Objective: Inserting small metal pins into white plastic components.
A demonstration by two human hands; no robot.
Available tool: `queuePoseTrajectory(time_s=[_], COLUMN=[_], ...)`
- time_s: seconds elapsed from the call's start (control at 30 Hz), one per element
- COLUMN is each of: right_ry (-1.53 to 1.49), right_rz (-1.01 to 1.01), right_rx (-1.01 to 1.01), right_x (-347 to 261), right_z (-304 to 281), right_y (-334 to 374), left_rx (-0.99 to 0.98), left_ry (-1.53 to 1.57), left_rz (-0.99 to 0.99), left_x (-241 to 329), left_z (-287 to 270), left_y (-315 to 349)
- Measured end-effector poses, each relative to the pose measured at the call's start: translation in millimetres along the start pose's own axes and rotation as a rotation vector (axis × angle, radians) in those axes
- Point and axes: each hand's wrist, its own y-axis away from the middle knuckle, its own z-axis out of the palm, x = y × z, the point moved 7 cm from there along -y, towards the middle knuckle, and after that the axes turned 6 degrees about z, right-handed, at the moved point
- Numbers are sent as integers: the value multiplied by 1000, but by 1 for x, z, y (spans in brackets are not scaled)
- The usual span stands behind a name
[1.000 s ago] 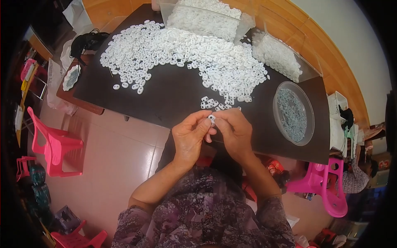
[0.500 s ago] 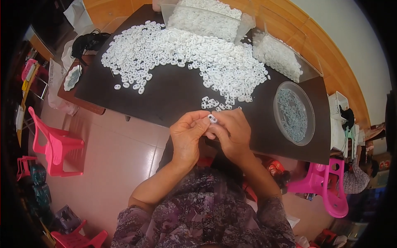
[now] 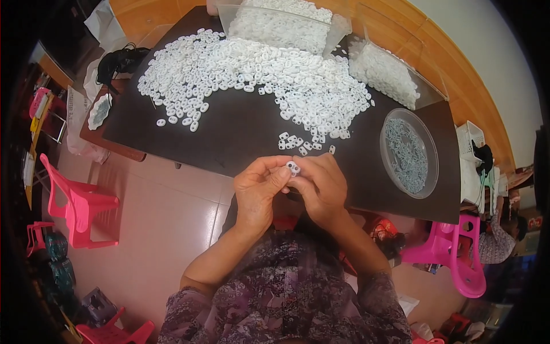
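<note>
In the head view, both my hands are pinching one small white piece [image 3: 294,168] between thumbs and fingertips, just above the near edge of the desk [image 3: 195,146]; my left hand [image 3: 256,189] and right hand [image 3: 321,186] nearly meet around it. Fingertips cover its ends and underside, and I can't see anything else inside my grip. Its dark-holed face points up at me; its long axis is hard to make out. Just beyond my hands lie loose white pieces [image 3: 292,141], then a broad heap [image 3: 258,66]. Behind that, a clear bin [image 3: 340,31] is cut off at the top. Right of my hands sits a round dish [image 3: 431,166] of greyish screw-like bits [image 3: 405,152].
</note>
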Motion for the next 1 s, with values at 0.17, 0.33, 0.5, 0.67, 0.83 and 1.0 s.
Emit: queuePoseTrajectory(time_s=[0.17,0.33,0.5,0.67,0.83,1.0], right_ry=[-43,-36,-25,-61,-66,-93], right_rz=[73,23,-27,0,65,110], right_rx=[3,6,35,50,91,114], right_x=[0,-5,-8,-9,-10,-7], right_z=[0,1,2,6,9,13], right_y=[2,1,3,5,7,12], left_rx=[-6,-67,-60,-51,-10,-3], left_ry=[-18,-2,-32,-14,-40,-12], left_rz=[19,63,115,204,299,304], left_x=[5,11,8,3,5,3], left_z=[1,3,0,-3,-3,-3], left_y=[1,2,6,7,8,8])
